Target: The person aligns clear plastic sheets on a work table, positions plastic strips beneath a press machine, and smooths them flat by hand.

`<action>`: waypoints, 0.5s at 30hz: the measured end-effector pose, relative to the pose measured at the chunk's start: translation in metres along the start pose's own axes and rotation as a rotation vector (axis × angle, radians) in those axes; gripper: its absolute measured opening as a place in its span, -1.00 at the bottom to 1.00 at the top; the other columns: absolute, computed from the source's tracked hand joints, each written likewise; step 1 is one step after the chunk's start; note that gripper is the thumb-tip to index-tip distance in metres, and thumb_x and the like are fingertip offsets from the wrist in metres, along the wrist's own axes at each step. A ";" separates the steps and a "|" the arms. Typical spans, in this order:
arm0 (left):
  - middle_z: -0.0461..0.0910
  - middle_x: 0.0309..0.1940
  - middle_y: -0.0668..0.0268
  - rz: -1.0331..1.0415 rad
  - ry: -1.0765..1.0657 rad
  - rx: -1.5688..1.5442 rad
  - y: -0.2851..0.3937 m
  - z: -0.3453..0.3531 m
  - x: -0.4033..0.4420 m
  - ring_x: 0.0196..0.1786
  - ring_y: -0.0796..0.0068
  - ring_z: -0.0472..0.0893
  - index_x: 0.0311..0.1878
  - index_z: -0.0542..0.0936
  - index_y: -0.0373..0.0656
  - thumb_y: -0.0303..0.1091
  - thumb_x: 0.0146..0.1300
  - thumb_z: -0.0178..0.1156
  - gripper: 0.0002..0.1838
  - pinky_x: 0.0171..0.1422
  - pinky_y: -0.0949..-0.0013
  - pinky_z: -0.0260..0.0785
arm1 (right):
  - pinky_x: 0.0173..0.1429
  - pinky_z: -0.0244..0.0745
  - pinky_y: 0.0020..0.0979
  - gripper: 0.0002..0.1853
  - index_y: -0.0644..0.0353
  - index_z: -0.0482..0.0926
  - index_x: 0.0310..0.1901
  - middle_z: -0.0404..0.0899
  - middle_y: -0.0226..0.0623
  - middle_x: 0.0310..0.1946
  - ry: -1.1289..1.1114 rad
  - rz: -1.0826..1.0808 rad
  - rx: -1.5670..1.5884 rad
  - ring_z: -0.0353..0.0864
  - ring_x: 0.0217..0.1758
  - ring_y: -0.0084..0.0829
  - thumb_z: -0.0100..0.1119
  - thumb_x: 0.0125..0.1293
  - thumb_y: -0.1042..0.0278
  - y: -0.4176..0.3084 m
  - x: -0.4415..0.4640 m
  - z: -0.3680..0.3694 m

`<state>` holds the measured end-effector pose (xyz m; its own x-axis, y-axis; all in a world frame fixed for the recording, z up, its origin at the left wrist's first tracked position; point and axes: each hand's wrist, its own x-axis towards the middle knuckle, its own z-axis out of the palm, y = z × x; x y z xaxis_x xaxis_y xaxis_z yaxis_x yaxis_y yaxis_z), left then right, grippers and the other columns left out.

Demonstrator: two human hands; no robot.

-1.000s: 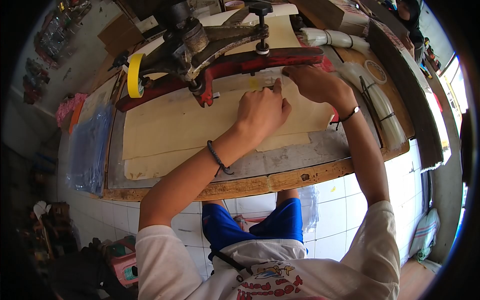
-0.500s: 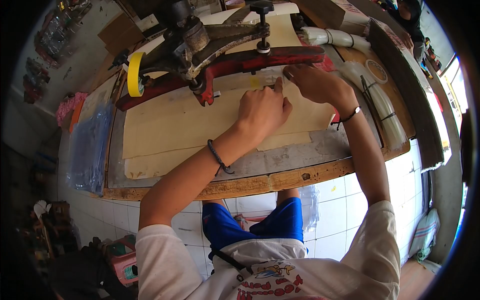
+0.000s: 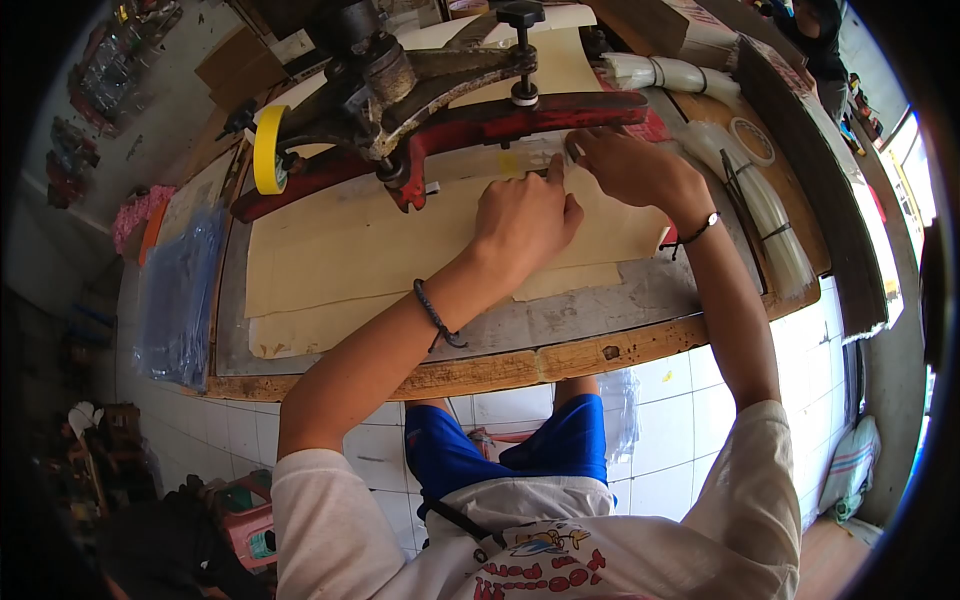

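My left hand (image 3: 520,222) lies on a cream sheet (image 3: 380,250) on the worktable. Its index finger points away from me toward a clear plastic piece (image 3: 535,158), the thumb stands apart, and the other fingers are curled. Beside it, my right hand (image 3: 640,172) is bent inward with its fingers closed near the same piece, partly below the red curved bar (image 3: 450,130). What those fingers hold, if anything, is hidden. The bar hangs from a dark metal press arm (image 3: 440,85) over the sheet.
A yellow tape roll (image 3: 270,150) hangs at the bar's left end. Clear plastic sheets (image 3: 180,300) drape over the table's left side. Tied plastic bundles (image 3: 760,205) and a white ring (image 3: 752,142) lie on the right, beside a long cardboard box (image 3: 815,170).
My right hand's fingers have shifted very slightly by the clear piece. My left hand stays almost where it was, and the press has not moved.
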<state>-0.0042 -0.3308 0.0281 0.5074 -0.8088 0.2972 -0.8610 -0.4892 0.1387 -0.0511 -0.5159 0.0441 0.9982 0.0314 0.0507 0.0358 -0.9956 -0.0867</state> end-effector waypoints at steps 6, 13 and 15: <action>0.62 -0.65 0.05 0.005 0.004 0.008 0.000 0.000 0.000 -0.55 0.03 0.68 0.32 0.49 -0.32 -0.16 0.30 0.06 -0.41 -0.34 0.05 0.61 | 0.38 0.35 -0.08 -0.61 0.27 0.35 0.28 0.48 0.01 0.21 -0.012 0.001 0.008 0.42 0.32 0.01 -0.04 0.49 0.36 -0.002 0.000 -0.003; 0.63 -0.64 0.03 0.005 0.009 -0.001 0.000 0.000 0.000 -0.54 0.01 0.68 0.32 0.49 -0.32 -0.16 0.30 0.07 -0.41 -0.32 0.04 0.62 | 0.38 0.35 -0.08 -0.62 0.28 0.36 0.27 0.47 0.02 0.21 0.019 -0.026 -0.030 0.41 0.33 0.05 -0.03 0.49 0.36 0.003 0.002 0.005; 0.63 -0.62 0.03 0.001 0.001 0.001 0.000 0.000 0.000 -0.53 0.01 0.69 0.32 0.49 -0.31 -0.16 0.30 0.07 -0.41 -0.30 0.03 0.62 | 0.38 0.35 -0.07 -0.61 0.28 0.35 0.28 0.46 0.01 0.22 0.012 -0.011 -0.031 0.40 0.34 0.05 -0.02 0.49 0.35 0.001 0.001 0.003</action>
<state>-0.0045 -0.3303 0.0284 0.5062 -0.8093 0.2980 -0.8617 -0.4885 0.1370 -0.0504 -0.5164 0.0407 0.9971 0.0418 0.0631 0.0453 -0.9975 -0.0547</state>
